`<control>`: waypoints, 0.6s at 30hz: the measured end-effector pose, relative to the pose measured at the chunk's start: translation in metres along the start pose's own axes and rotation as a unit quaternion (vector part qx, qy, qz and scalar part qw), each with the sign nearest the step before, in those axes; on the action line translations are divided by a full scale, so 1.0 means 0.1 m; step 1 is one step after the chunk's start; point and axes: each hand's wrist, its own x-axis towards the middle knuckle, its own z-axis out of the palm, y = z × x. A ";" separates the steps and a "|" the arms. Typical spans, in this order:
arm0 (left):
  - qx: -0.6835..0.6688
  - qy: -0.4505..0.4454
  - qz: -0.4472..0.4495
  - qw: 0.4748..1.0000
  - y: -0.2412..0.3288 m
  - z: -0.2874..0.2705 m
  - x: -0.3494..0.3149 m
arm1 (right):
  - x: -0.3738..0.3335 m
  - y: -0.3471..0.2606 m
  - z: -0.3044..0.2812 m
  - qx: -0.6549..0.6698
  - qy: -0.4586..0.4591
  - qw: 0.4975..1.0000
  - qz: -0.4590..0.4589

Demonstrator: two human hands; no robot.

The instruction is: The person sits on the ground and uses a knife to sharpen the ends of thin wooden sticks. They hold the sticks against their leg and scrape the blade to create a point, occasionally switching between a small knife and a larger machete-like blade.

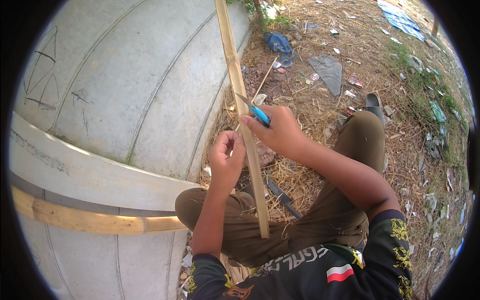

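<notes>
A long split bamboo slat (256, 182) slants from the top of the view down to my lap. My right hand (280, 131) is closed around a blue-handled knife (261, 116), its pointed blade lying across the slat. The thumb of that hand presses near the slat's edge. Just left of the slat, my left hand (227, 156) is closed in a pinch. A thin bamboo strip (265, 80) passes behind the slat and lines up with the left fingertips. The slat hides part of this strip.
Pale concrete slabs (145, 60) lie at left, with a bamboo pole (95, 218) across them. A dark flat blade-like tool (282, 197) rests between my legs on straw. Litter, a blue plastic bag (280, 45) and a grey sheet piece (327, 72) dot the ground.
</notes>
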 end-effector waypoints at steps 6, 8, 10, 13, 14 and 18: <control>-0.087 -0.002 0.033 0.996 0.20 -0.13 0.00 | 0.16 0.16 -0.05 0.056 0.091 0.994 0.038; -0.159 0.017 0.034 0.987 0.25 -0.25 0.03 | 0.28 0.18 -0.22 0.138 0.118 0.979 0.090; -0.217 0.052 0.038 0.974 0.27 -0.39 0.08 | 0.38 0.18 -0.44 0.210 0.159 0.954 0.146; -0.328 0.109 0.050 0.937 0.30 -0.73 0.15 | 0.46 0.22 -0.76 0.287 0.231 0.922 0.116; -0.367 0.134 0.053 0.919 0.28 -0.88 0.18 | 0.49 0.24 -0.87 0.307 0.253 0.911 0.112; -0.356 0.259 0.066 0.895 0.00 -1.58 0.23 | 0.56 0.40 -1.34 0.344 0.322 0.878 0.082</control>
